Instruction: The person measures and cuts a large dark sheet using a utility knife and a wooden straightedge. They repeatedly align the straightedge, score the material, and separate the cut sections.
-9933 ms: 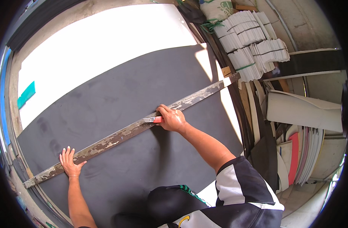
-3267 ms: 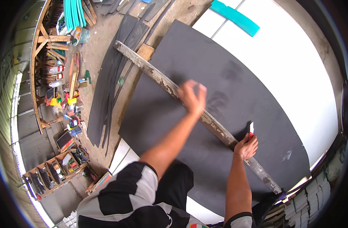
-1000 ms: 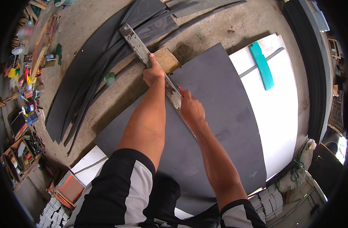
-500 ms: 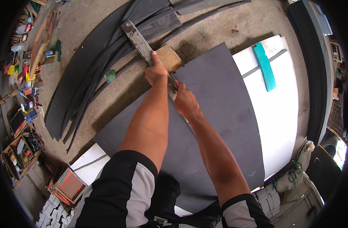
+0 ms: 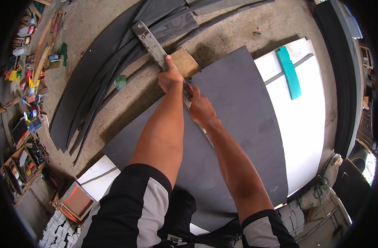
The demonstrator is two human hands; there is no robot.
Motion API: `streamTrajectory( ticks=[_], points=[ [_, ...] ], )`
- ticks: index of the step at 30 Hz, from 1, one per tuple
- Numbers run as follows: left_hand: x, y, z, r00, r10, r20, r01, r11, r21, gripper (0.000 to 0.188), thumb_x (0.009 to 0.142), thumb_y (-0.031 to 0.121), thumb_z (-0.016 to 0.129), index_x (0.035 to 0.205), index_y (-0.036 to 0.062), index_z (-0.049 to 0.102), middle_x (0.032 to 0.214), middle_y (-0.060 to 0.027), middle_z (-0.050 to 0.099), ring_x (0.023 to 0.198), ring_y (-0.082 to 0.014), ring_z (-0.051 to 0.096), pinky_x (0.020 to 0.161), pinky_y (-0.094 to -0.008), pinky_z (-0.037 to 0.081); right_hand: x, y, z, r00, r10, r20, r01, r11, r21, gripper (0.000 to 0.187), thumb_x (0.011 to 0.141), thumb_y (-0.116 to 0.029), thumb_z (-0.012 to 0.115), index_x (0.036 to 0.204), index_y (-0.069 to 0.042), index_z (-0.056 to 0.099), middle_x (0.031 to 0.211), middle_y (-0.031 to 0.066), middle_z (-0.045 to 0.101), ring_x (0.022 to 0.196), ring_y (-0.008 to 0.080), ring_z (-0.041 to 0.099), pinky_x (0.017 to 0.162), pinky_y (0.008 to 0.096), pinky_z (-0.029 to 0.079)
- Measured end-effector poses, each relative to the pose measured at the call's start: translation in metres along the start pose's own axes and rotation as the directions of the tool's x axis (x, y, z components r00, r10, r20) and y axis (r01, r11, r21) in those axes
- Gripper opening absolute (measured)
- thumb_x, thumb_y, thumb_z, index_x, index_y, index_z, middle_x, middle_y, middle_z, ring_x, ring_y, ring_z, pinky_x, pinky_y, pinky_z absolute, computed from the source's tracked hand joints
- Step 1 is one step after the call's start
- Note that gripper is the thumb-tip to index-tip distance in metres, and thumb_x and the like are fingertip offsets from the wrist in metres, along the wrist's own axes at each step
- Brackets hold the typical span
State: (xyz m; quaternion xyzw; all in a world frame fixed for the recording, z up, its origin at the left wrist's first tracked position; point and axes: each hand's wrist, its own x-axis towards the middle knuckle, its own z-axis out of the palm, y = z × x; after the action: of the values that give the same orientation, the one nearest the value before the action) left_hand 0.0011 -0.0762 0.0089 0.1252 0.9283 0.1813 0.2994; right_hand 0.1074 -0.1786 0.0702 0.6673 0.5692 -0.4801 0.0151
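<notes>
A long, worn metal straightedge [image 5: 152, 46] lies slantwise across a dark grey foam sheet [image 5: 242, 124], its far end reaching past the sheet's edge. My left hand [image 5: 170, 77] is closed over the bar and bears down on it, thumb pointing forward. Just nearer to me and to the right, my right hand [image 5: 202, 108] is a fist against the bar's edge. From it pokes a slim red tool [image 5: 190, 88] that looks like a cutter knife; most of it is hidden by the fingers. A wooden block [image 5: 186, 63] sits beside the straightedge at the sheet's far edge.
White sheets [image 5: 300, 124] show under the grey one, with a teal strip [image 5: 289, 74] lying on them at right. Curved dark offcuts [image 5: 90, 82] cover the floor at far left. A dark stack [image 5: 335, 82] stands at right; cluttered shelves [image 5: 23, 165] line the left.
Both hands keep their grip and place on the straightedge. The view has shifted very slightly; nothing else has visibly moved.
</notes>
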Motion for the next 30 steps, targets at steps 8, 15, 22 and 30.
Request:
streamTrajectory(
  ticks=[8, 15, 22, 30],
  points=[
    [0.005, -0.004, 0.003, 1.0, -0.003, 0.002, 0.003, 1.0, 0.014, 0.105, 0.086, 0.09, 0.049, 0.109, -0.0101, 0.072, 0.115, -0.0309, 0.073, 0.11, -0.0448, 0.071, 0.096, -0.0523, 0.056, 0.001, -0.019, -0.014, 0.994, 0.103, 0.044, -0.099, 0.992, -0.082, 0.019, 0.097, -0.003, 0.052, 0.116, 0.001, 0.049, 0.114, 0.0302, 0.072, 0.108, 0.0479, 0.071, 0.088, 0.0556, 0.059],
    [0.002, -0.003, 0.001, 0.999, 0.011, 0.033, -0.01, 1.0, -0.014, 0.105, 0.087, 0.089, 0.048, 0.109, -0.0108, 0.073, 0.115, -0.0308, 0.073, 0.111, -0.0453, 0.071, 0.097, -0.0519, 0.056, 0.009, -0.027, -0.019, 0.988, 0.125, 0.086, -0.098, 0.959, -0.267, 0.024, 0.101, -0.01, 0.058, 0.122, -0.001, 0.052, 0.118, 0.0222, 0.075, 0.112, 0.0387, 0.073, 0.088, 0.0479, 0.062],
    [0.005, -0.004, 0.003, 0.999, 0.043, -0.004, -0.043, 0.999, 0.002, 0.108, 0.088, 0.089, 0.046, 0.107, -0.0132, 0.072, 0.112, -0.0314, 0.073, 0.11, -0.0453, 0.071, 0.097, -0.051, 0.056, 0.023, -0.041, -0.022, 0.964, 0.234, 0.126, -0.202, 0.953, -0.225, 0.033, 0.103, -0.015, 0.056, 0.133, -0.002, 0.055, 0.131, 0.0166, 0.071, 0.121, 0.0341, 0.07, 0.09, 0.0466, 0.062],
    [0.001, -0.001, 0.0, 0.998, 0.054, -0.042, -0.052, 0.998, 0.036, 0.109, 0.088, 0.09, 0.045, 0.102, -0.0139, 0.075, 0.111, -0.0331, 0.073, 0.108, -0.0455, 0.072, 0.096, -0.0512, 0.056, 0.028, -0.051, -0.031, 0.941, 0.293, 0.169, -0.281, 0.956, -0.089, 0.043, 0.099, -0.016, 0.059, 0.139, -0.003, 0.054, 0.14, 0.0152, 0.067, 0.131, 0.0332, 0.065, 0.097, 0.049, 0.058]
  ],
)
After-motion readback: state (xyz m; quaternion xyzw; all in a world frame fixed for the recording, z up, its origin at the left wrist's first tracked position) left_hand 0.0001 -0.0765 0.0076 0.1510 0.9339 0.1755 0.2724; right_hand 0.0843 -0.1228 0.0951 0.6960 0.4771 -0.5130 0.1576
